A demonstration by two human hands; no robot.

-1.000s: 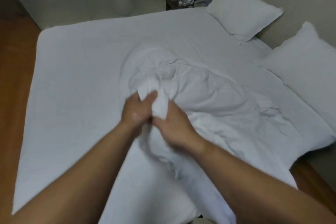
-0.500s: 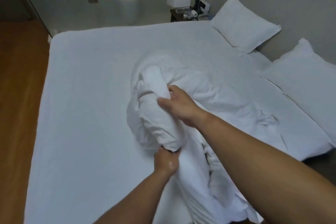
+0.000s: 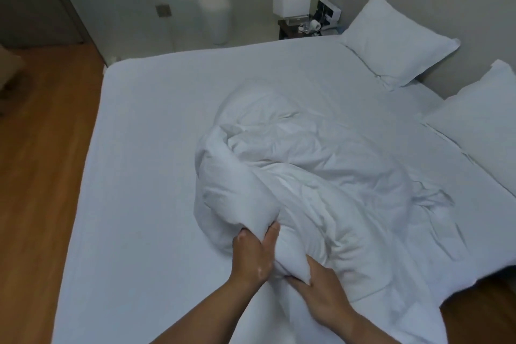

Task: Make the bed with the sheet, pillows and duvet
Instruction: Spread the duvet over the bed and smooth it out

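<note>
Since a moment ago my right hand has dropped from higher up the duvet to just beside my left hand. Both sets of fingers grip its bunched near end, the rest heaped mid-frame on the sheet. Two pillows sit upper right.

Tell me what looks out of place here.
The duvet lies bunched in a crumpled heap mid-bed, not spread flat; the left hand and right hand grip its near end. The sheet looks smooth.
</note>
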